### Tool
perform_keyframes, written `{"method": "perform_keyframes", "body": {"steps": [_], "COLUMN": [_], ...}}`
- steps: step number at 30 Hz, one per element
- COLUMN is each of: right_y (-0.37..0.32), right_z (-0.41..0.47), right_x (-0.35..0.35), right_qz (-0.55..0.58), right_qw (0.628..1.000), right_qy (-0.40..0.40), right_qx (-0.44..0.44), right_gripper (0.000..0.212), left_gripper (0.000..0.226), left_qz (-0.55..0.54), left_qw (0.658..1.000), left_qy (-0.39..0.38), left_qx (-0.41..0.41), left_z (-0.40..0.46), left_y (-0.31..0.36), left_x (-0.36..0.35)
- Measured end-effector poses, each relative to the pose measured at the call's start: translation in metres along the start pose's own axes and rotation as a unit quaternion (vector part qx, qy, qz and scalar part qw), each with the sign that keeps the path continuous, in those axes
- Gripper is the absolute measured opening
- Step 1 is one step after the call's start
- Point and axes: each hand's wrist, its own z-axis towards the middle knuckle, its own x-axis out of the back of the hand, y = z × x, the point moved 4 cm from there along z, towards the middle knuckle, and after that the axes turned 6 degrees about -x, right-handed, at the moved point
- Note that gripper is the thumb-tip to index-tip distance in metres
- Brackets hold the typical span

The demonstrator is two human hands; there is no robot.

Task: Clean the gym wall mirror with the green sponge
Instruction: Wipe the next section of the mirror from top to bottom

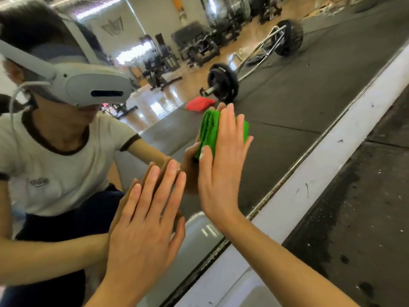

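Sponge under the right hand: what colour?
Bright green sponge, under the right hand; head view.

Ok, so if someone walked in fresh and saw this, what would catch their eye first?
Probably the bright green sponge at the centre, pressed flat against the mirror by the right hand. Next, the left hand laid open on the glass just below it. Reflected behind, a loaded barbell lies on the dark gym floor.
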Motion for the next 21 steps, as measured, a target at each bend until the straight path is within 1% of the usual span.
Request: {"method": "perform_keyframes", "body": {"steps": [1, 2, 3, 4, 5, 6, 7, 8, 9, 11, 12, 13, 14, 15, 16, 17, 18, 20, 21], "right_y": [0.011, 0.031, 0.054, 0.075, 0.089, 0.094, 0.089, 0.074, 0.052, 0.0, -0.019, -0.03, -0.03, -0.022, -0.007, 0.011, 0.03, 0.049, 0.047], "right_z": [0.001, 0.0, -0.002, -0.004, -0.005, -0.003, 0.004, 0.015, 0.027, 0.047, 0.053, 0.057, 0.059, 0.059, 0.056, 0.051, 0.045, 0.04, 0.042], "right_x": [0.002, 0.006, 0.013, 0.022, 0.03, 0.034, 0.034, 0.031, 0.026, 0.011, 0.006, 0.002, 0.001, 0.003, 0.006, 0.01, 0.016, 0.025, 0.024], "right_qz": [-0.01, -0.009, 0.001, 0.015, 0.03, 0.042, 0.051, 0.059, 0.063, 0.06, 0.059, 0.056, 0.047, 0.033, 0.023, 0.018, 0.022, 0.039, 0.046], "right_qw": [1.0, 0.999, 0.993, 0.975, 0.949, 0.919, 0.901, 0.902, 0.921, 0.972, 0.987, 0.994, 0.997, 0.998, 0.997, 0.994, 0.985, 0.95, 0.933], "right_qy": [0.002, 0.02, 0.051, 0.084, 0.11, 0.129, 0.141, 0.144, 0.138, 0.104, 0.081, 0.062, 0.052, 0.05, 0.058, 0.073, 0.093, 0.119, 0.127], "right_qx": [-0.003, -0.04, -0.111, -0.203, -0.295, -0.37, -0.408, -0.403, -0.359, -0.204, -0.129, -0.073, -0.035, -0.022, -0.039, -0.082, -0.145, -0.284, -0.334], "right_gripper": [0.059, 0.061, 0.063, 0.062, 0.059, 0.056, 0.055, 0.055, 0.057, 0.061, 0.059, 0.057, 0.056, 0.056, 0.056, 0.056, 0.056, 0.055, 0.055], "left_gripper": [0.071, 0.071, 0.072, 0.072, 0.072, 0.072, 0.072, 0.072, 0.072, 0.072, 0.072, 0.073, 0.073, 0.073, 0.074, 0.074, 0.074, 0.075, 0.075], "left_qz": [-0.003, -0.007, -0.008, -0.008, -0.007, -0.006, -0.005, -0.005, -0.007, -0.022, -0.032, -0.039, -0.043, -0.051, -0.06, -0.07, -0.077, -0.099, -0.112], "left_qw": [1.0, 1.0, 1.0, 1.0, 1.0, 1.0, 1.0, 1.0, 1.0, 0.999, 0.999, 0.999, 0.999, 0.999, 0.998, 0.997, 0.997, 0.995, 0.994], "left_qy": [-0.003, -0.004, -0.005, -0.008, -0.014, -0.018, -0.02, -0.022, -0.024, -0.023, -0.02, -0.019, -0.018, -0.018, -0.017, -0.016, -0.016, -0.014, -0.004], "left_qx": [0.0, 0.002, 0.004, 0.004, 0.003, 0.001, 0.0, -0.002, -0.003, -0.001, -0.001, -0.002, -0.003, -0.004, -0.003, -0.003, -0.007, -0.014, -0.016], "left_z": [0.0, 0.0, 0.0, 0.0, 0.001, 0.001, 0.001, 0.001, 0.002, 0.001, 0.001, 0.001, 0.002, 0.002, 0.002, 0.002, 0.002, 0.002, 0.002], "left_y": [0.0, -0.001, -0.001, -0.001, 0.0, 0.0, -0.001, -0.001, -0.001, -0.002, -0.002, -0.002, -0.002, -0.003, -0.003, -0.004, -0.004, -0.004, -0.006], "left_x": [0.001, 0.001, 0.002, 0.003, 0.003, 0.003, 0.003, 0.002, 0.002, 0.001, 0.002, 0.001, 0.001, 0.001, 0.002, 0.004, 0.006, 0.012, 0.018]}}
